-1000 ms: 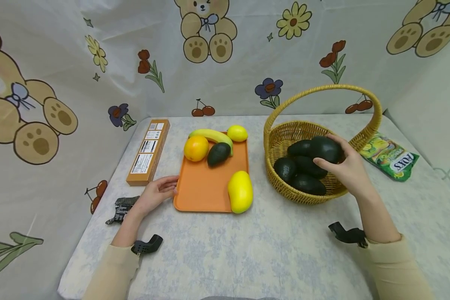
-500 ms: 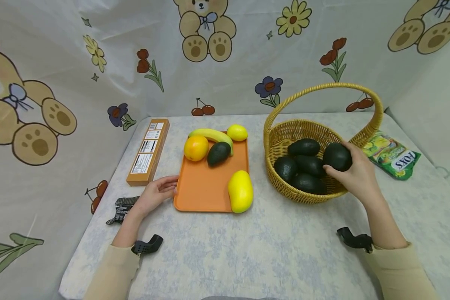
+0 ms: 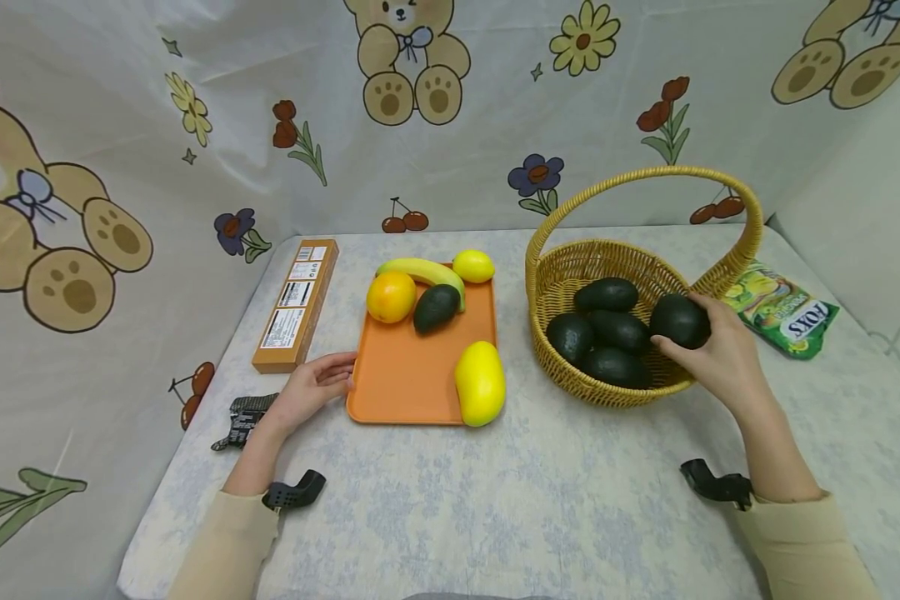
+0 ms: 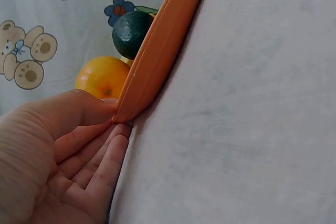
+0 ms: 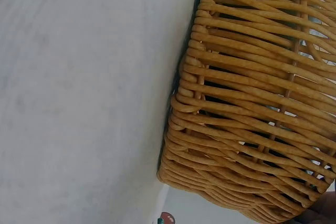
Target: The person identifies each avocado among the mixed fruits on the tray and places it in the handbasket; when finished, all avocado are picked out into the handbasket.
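Observation:
In the head view, my right hand point(image 3: 726, 357) grips a dark avocado point(image 3: 679, 321) at the right side of the wicker basket point(image 3: 570, 385), thumb on its near side. Several other avocados point(image 3: 606, 294) lie in the basket. My left hand point(image 3: 317, 387) is at the left edge of the orange tray point(image 3: 408, 392); in the left wrist view, thumb and fingertips pinch the tray's rim point(image 4: 157, 56). On the tray lie an orange point(image 3: 391, 297), a banana point(image 3: 423, 270), a lemon point(image 3: 473, 266), an avocado point(image 3: 436, 308) and a yellow mango point(image 3: 481, 383). The right wrist view shows mostly basket weave point(image 5: 252, 93).
The basket's tall handle point(image 3: 667, 172) arches over it. A green snack bag point(image 3: 783, 312) lies right of the basket. A long brown box point(image 3: 296, 304) lies left of the tray, with a black packet point(image 3: 247, 421) beside my left forearm. A printed cloth hangs behind the table.
My right hand has moved right and slightly down with the avocado, away from the other avocados toward the basket's right side. The left hand and tray have not moved.

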{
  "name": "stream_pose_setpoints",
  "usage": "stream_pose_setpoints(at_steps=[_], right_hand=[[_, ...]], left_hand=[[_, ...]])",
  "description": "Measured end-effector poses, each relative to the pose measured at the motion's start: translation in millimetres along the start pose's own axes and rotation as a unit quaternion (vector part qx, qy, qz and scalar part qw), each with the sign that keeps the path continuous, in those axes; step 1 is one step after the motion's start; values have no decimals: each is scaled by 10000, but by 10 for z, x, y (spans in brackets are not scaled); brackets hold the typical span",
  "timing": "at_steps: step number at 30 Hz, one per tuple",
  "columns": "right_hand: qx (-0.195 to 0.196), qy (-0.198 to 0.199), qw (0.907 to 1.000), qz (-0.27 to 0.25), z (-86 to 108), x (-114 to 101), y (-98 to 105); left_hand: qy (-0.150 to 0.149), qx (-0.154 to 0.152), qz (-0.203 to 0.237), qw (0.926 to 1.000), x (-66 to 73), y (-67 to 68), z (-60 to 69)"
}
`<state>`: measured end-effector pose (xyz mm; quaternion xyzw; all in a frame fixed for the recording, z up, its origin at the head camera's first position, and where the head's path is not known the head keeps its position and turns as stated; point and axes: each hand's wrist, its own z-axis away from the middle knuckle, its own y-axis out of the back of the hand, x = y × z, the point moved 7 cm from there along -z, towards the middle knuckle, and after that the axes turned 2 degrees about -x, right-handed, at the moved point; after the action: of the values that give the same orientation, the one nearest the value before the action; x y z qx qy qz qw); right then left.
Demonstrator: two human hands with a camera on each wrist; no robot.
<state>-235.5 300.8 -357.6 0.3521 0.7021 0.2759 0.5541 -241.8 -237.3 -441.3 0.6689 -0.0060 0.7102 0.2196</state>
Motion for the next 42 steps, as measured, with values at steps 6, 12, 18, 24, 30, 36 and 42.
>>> stream_pose_setpoints(at_steps=[6,12,18,24,30,36,42], right_hand=[[18,91,9999,76,0,-8,13],[196,181,9996,103,-4,-30,45],[415,299,9987,22,6,-103,112],[619,337,9966,-417,10,-276,226],[829,599,9886,-1108,-40,-561,282],[640,1209,9748,-1761,-62,-1018,248],[226,1828,9565,-2263,-105,-1441,165]], left_hand=[[8,8,4,10000,8,0,2],[22,-15,11,10000,12,-2,-2],[33,8,-27,10000,31,-1,-3],[36,17,-18,10000,25,3,-1],[99,51,-40,9999,14,4,4],[118,44,-68,9999,9,-3,6],[93,20,-73,9999,-6,1,-2]])
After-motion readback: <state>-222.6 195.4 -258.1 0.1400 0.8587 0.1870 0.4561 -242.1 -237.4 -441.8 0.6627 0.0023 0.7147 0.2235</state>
